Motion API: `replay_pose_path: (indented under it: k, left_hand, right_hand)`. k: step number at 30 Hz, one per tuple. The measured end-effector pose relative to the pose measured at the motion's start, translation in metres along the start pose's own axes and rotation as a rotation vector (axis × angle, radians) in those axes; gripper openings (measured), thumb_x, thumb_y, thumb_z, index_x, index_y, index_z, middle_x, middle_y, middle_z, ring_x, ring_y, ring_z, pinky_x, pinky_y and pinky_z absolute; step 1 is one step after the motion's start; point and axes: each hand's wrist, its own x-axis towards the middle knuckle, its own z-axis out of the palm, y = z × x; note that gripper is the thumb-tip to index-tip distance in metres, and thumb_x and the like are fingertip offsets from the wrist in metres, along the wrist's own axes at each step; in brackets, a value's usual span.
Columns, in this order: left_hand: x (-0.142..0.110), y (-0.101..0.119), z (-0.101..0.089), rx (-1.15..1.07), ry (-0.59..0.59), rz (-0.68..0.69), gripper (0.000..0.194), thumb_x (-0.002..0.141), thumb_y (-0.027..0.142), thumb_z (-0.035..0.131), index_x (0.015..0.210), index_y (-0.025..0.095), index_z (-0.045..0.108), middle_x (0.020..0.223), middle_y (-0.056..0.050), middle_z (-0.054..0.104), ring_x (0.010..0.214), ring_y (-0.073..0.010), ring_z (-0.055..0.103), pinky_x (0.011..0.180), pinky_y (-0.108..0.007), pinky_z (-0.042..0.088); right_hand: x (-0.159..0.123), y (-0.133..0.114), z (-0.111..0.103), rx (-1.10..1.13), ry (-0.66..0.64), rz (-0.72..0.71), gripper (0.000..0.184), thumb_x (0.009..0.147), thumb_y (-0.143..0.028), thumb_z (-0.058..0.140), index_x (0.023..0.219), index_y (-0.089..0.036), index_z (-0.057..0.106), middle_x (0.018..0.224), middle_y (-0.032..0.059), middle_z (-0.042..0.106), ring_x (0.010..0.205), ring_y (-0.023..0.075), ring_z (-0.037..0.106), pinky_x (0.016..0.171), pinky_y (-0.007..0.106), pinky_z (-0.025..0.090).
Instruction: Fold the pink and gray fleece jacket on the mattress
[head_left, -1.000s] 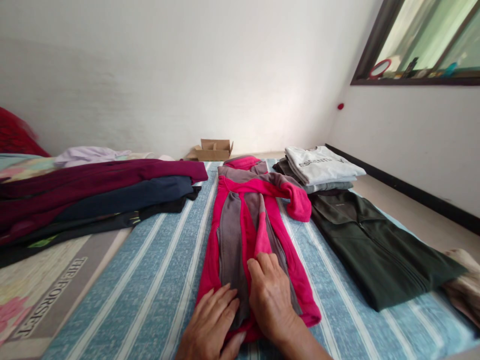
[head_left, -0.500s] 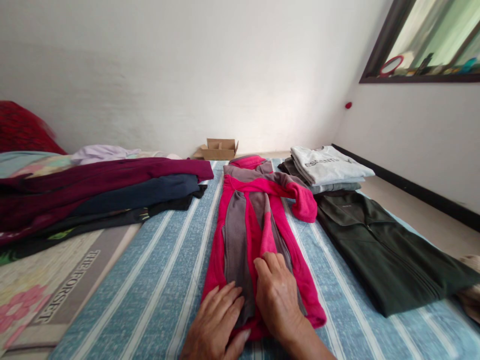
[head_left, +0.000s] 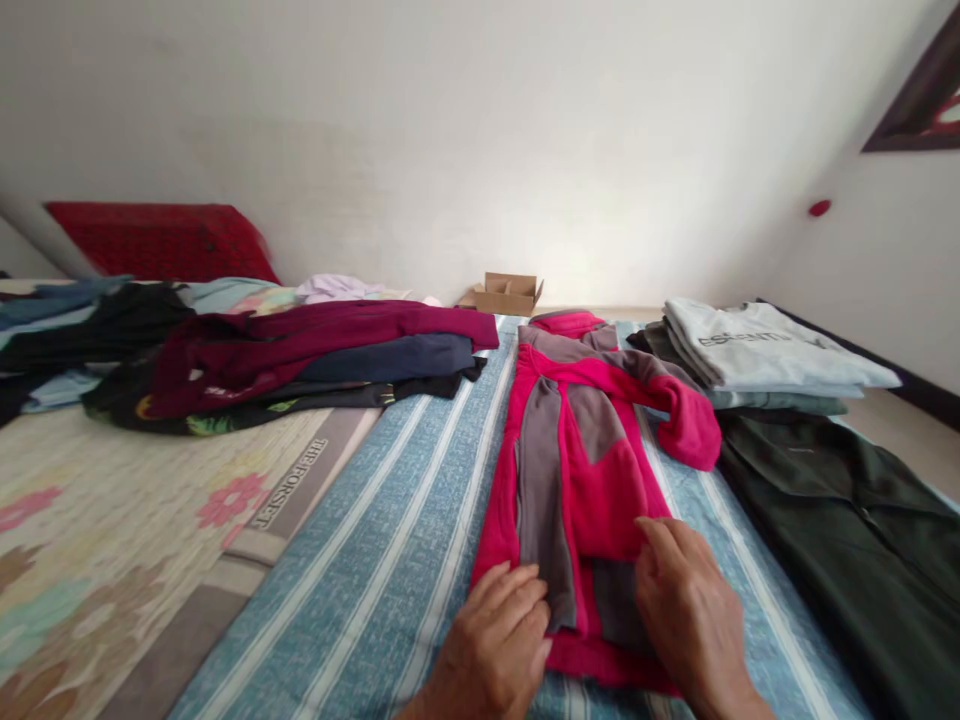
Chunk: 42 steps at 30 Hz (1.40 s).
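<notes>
garment: pink-and-grey fleece jacket (head_left: 585, 470) lies lengthwise on the blue striped sheet (head_left: 390, 560), sides folded in toward the middle, one sleeve (head_left: 675, 415) laid across the chest with its cuff hanging off the right edge
left hand (head_left: 491, 645): flat, fingers spread and relaxed, pressing the near left hem; grips nothing
right hand (head_left: 690, 610): flat too, palm down on the near right part, fingertips at the pink panel's edge; cannot tell if a fold is pinched under it
step in hand: looks like smoothing the narrowed jacket near the hem
how to do it well: keep both palms flat, sweep away from the body along the length so air and creases go toward the collar; keep the folded sides parallel, don't drag the fleece sideways or the grey panel bunches; that loose cuff probably needs tucking inside the outline
risk: thick fleece springs back, so press the folds firmly
right side: dark green jacket (head_left: 847, 530) spread just beside, apart from the pink one; folded stack topped by a light grey printed shirt (head_left: 765, 345) beyond it
left side: heap of maroon, navy and black clothes (head_left: 300, 360) on a floral bedspread (head_left: 112, 520), red cushion (head_left: 161, 240) behind
back: small cardboard box (head_left: 508, 293) by the wall
</notes>
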Motion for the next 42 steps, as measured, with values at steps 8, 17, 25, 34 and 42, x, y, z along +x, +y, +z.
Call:
replay_pose_path:
  k: [8,17,25,34,42]
  left_hand:
    - [-0.003,0.003,0.009,0.011,0.136,0.037,0.027,0.088,0.012,0.034,0.089,0.017,0.060,0.092,-0.008,0.068,0.097,-0.0187,0.061,0.092,-0.036,0.048]
    - [-0.007,0.004,0.010,-0.020,0.062,0.045,0.025,0.088,0.011,0.033,0.088,0.015,0.058,0.092,-0.008,0.065,0.096,-0.0191,0.059,0.094,-0.040,0.046]
    - [-0.003,0.005,0.000,-0.112,-0.005,0.016,0.021,0.084,0.008,0.040,0.089,0.017,0.058,0.093,-0.006,0.066,0.096,-0.0188,0.059,0.095,-0.039,0.045]
    - [0.006,-0.003,-0.014,-0.348,-0.024,-0.031,0.016,0.084,0.009,0.046,0.086,0.015,0.061,0.088,-0.006,0.068,0.089,-0.0154,0.063,0.091,-0.035,0.049]
    - [0.011,-0.020,-0.018,-0.253,0.183,-0.354,0.019,0.087,0.014,0.048,0.099,0.016,0.062,0.104,-0.008,0.067,0.100,-0.0169,0.062,0.090,-0.033,0.051]
  right_hand:
    - [0.006,-0.019,-0.006,0.294,0.032,-0.292,0.024,0.085,-0.012,0.043,0.103,-0.019,0.057,0.105,0.0081,0.061,0.097,0.0205,0.057,0.082,0.033,0.047]
    - [0.013,-0.028,0.015,0.234,-0.370,-0.226,0.020,0.083,-0.010,0.045,0.083,-0.021,0.062,0.090,0.0043,0.064,0.085,0.0178,0.058,0.078,0.030,0.046]
    - [0.014,-0.019,0.002,0.200,-0.388,-0.340,0.042,0.085,-0.005,0.040,0.114,-0.025,0.062,0.107,0.0072,0.062,0.095,0.0184,0.057,0.081,0.032,0.048]
    - [0.019,-0.011,-0.009,0.197,-0.468,-0.423,0.033,0.088,-0.009,0.045,0.105,-0.026,0.068,0.116,0.0102,0.060,0.103,0.0217,0.056,0.081,0.035,0.048]
    - [0.017,0.000,-0.008,0.284,-0.468,-0.431,0.032,0.087,-0.011,0.046,0.109,-0.024,0.066,0.121,0.0111,0.058,0.108,0.0218,0.055,0.086,0.038,0.049]
